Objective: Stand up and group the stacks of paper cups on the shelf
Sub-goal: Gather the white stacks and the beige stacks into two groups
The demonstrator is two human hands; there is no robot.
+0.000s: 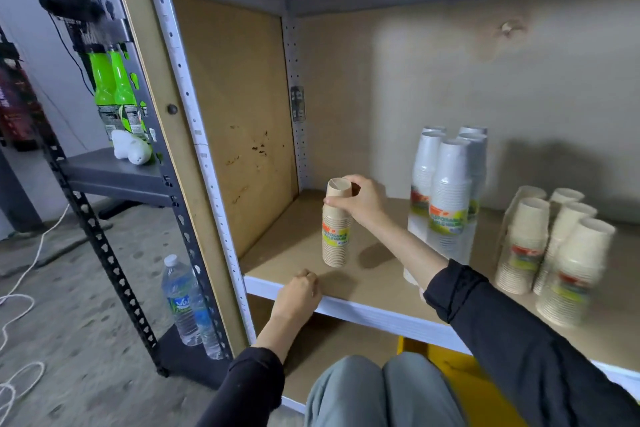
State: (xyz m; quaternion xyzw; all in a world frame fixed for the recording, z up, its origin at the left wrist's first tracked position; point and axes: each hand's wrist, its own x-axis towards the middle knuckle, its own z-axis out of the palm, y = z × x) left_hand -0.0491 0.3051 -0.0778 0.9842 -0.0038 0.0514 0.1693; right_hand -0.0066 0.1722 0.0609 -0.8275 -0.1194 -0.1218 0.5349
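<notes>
- On the shelf (374,274), at 9 o'clock of the sorted cups, our right hand (360,199) pinches the top of a brown stack (336,229), thumb in front and fingers wrapped behind, holding it upright.
- The stack's base looks slightly clear of the board, though we cannot tell for sure whether it touches.
- Our left hand (301,291) is curled over the shelf's front edge at 7 o'clock of the stack, fingers pressed together, gripping nothing else; we judge it a brace.
- White stacks (446,191) stand grouped at 3 o'clock of the held one, near but apart; beige stacks (554,246) cluster farther out the same way, blurred at the frame's edge.
- The brown stack is alone, well apart from its likeliest group, so we judge the grouping unfinished.
- Risk one: the grip is high on a tall, light column, so a quick swing could tilt the bottom and topple it on landing.
- Risk two: carrying it toward 3 o'clock takes our sleeve (460,288) past the white stacks, which a brush could knock over.
- Risk three: the wrapper may be slick, letting the stack slide through a loose pinch.
</notes>
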